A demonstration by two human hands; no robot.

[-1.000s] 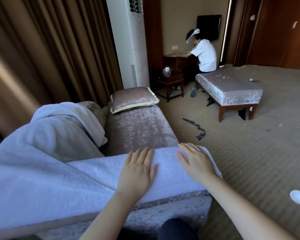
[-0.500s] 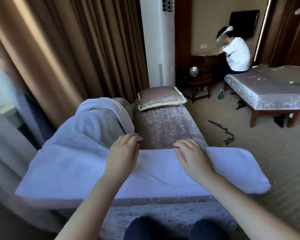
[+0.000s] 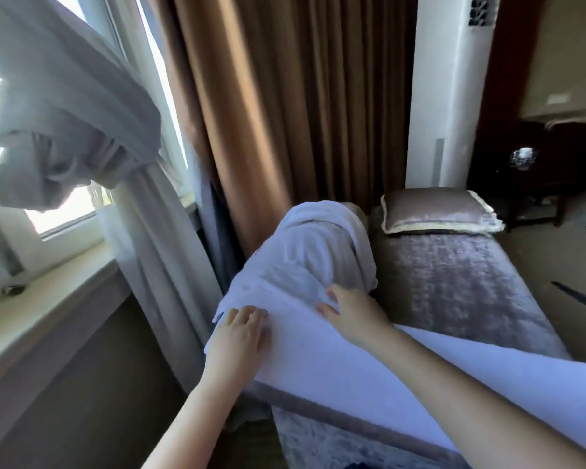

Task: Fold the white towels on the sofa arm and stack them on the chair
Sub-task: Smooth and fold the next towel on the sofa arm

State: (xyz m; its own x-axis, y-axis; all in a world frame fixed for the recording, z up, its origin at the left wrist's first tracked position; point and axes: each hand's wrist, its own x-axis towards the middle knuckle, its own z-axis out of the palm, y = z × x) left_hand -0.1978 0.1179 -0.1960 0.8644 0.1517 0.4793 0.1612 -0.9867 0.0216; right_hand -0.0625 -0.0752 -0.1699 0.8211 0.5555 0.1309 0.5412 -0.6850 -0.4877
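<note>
A white towel (image 3: pixel 352 377) lies stretched along the sofa arm (image 3: pixel 345 423) in front of me. My left hand (image 3: pixel 239 336) is at the towel's left end, its fingers curled onto the corner. At the towel's far edge my right hand (image 3: pixel 354 316) has its thumb on top, and its fingers curl over a bunched fold. A second white towel (image 3: pixel 315 248) hangs over the sofa's back corner, just beyond both hands. No chair is in view.
The velvet sofa seat (image 3: pixel 454 286) carries a cushion (image 3: pixel 437 211) at its far end. On the left are brown curtains (image 3: pixel 285 113), a tied grey curtain (image 3: pixel 65 106) and a window sill (image 3: pixel 41 299). A white standing air conditioner (image 3: pixel 449 96) and a dark side table (image 3: pixel 525 164) stand behind the sofa.
My view has swung left towards the window. Both hands have slid left along the towel, from lying flat near its right end to curling on its left end and far edge.
</note>
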